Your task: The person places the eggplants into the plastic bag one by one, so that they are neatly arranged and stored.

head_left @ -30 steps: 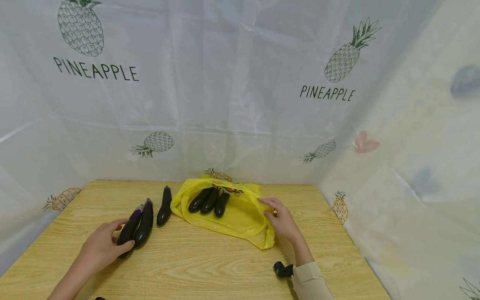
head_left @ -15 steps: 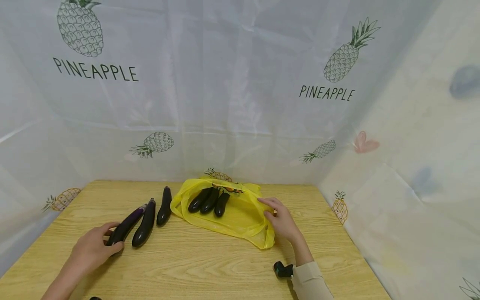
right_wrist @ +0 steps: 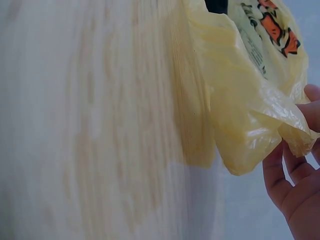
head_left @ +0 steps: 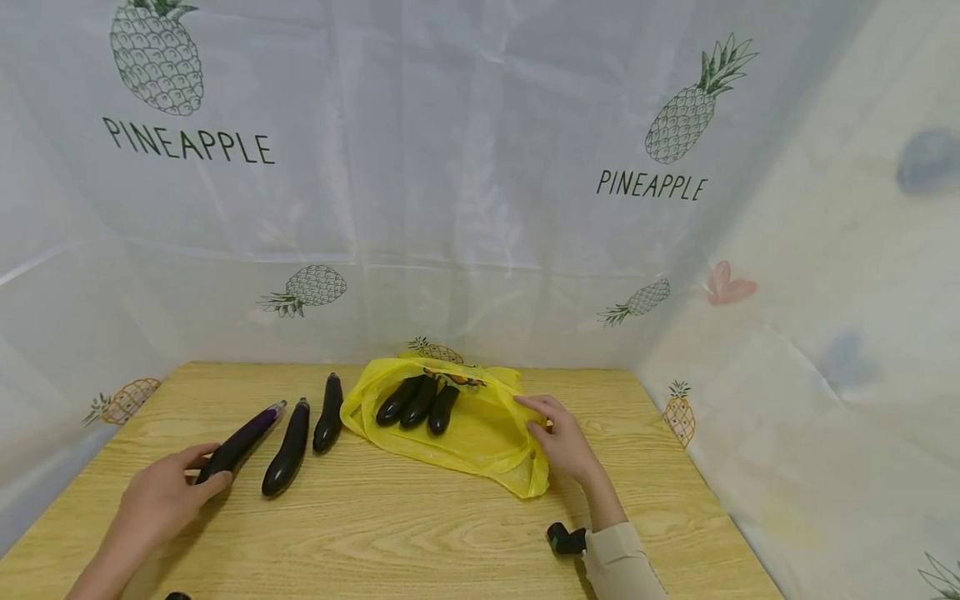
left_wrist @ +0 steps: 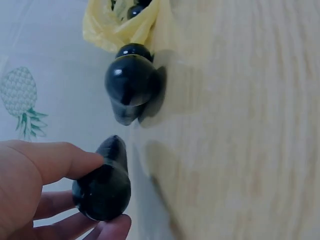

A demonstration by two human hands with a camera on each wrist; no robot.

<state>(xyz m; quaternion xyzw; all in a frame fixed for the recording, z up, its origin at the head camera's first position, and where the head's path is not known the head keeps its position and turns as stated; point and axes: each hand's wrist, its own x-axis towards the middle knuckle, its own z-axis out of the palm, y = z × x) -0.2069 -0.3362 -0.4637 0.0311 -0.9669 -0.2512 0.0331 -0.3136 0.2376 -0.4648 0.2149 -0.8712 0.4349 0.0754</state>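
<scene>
Now, left to right: left hand (head_left: 153, 496) on one eggplant (head_left: 243, 437), two loose eggplants (head_left: 287, 454), yellow bag (head_left: 480, 467), right hand (head_left: 562, 446).
Left thumb and fingers curled round the blunt end, stem end angled away to the right; whether it clears the table (head_left: 390, 533) is hard to judge. Loose pair lie apart from each other, the farther just beside the bag. Bag's mouth gapes, three eggplants (head_left: 416, 404) in its left half. Right thumb and fingers pinch the bag's right edge.

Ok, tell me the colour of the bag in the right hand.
The bag is bright yellow, which shows best in the head view.
</scene>
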